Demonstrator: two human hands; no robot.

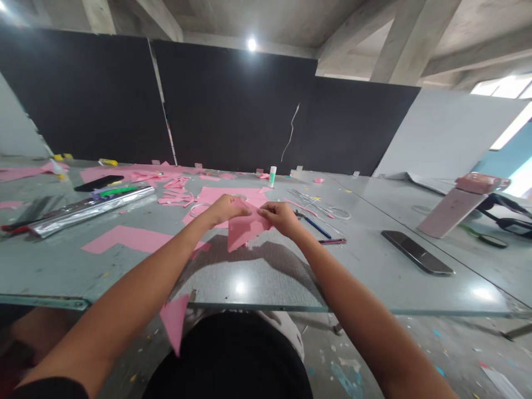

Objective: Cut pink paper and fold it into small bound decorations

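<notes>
My left hand (pixel 226 209) and my right hand (pixel 280 217) pinch the upper edges of a folded piece of pink paper (pixel 246 228), holding it just above the table. Its lower corner points toward me. Beneath my hands lies a larger sheet of pink paper (pixel 233 195), partly hidden by them. An L-shaped pink paper cutout (pixel 124 239) lies to the left. A pink paper triangle (pixel 174 321) shows below the table's front edge, near my lap.
The grey glass-topped table (pixel 374 277) holds a silver foil roll (pixel 87 210), pink scraps, a glue bottle (pixel 272 176), a blue pen (pixel 313 225) and a dark phone (pixel 418 252). A black wall panel (pixel 233 111) stands behind it.
</notes>
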